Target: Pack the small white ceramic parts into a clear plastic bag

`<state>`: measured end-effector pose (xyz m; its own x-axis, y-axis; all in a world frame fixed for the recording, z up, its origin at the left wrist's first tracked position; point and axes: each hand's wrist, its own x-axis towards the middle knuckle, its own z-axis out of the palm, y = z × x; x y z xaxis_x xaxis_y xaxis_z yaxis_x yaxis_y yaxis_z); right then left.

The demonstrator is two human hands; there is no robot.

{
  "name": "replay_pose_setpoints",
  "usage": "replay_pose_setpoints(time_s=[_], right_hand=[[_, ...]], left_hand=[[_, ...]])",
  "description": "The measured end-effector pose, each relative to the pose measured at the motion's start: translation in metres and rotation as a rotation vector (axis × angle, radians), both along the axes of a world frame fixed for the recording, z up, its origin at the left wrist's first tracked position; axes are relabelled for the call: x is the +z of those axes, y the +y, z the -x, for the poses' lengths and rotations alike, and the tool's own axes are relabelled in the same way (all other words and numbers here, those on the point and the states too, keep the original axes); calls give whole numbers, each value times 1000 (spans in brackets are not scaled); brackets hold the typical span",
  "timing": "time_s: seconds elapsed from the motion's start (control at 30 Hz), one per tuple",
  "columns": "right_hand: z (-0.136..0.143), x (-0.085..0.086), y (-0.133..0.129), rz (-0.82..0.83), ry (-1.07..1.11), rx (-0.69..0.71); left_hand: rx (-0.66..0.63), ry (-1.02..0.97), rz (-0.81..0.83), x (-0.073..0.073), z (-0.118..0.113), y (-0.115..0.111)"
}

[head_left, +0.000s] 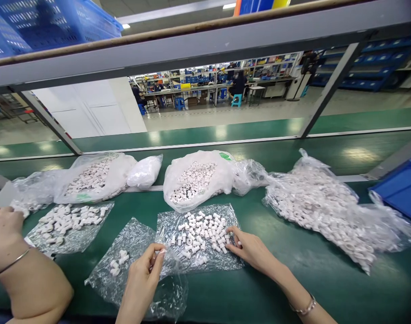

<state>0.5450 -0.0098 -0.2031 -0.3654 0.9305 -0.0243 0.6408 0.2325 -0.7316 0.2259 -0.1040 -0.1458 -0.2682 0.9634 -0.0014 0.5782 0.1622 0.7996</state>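
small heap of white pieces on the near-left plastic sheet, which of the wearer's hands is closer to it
Left. The left hand rests on the crinkled sheet just right of the small heap, fingers pinched together. The right hand is farther right, fingertips in the larger pile on the middle sheet.

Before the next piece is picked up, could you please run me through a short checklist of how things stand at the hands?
1. Right hand on the pile: ok, its fingers touch the small white pieces spread on the middle plastic sheet.
2. Left hand holding something: ok, it pinches the edge of the near clear bag; whether a piece sits between the fingers, cannot tell.
3. Pieces in that bag: ok, a few white ones lie inside.
4. Supply: ok, the open bag behind the sheet is full.
5. Neighbour clear: ok, another person's arm at far left stays by its own pile.
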Motion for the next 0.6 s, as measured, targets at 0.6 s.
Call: replay_pose_setpoints(time_s=[0.6], right_hand=[[1, 17, -14, 249, 306, -99]], left_hand=[[-36, -31, 63, 2, -1, 0]])
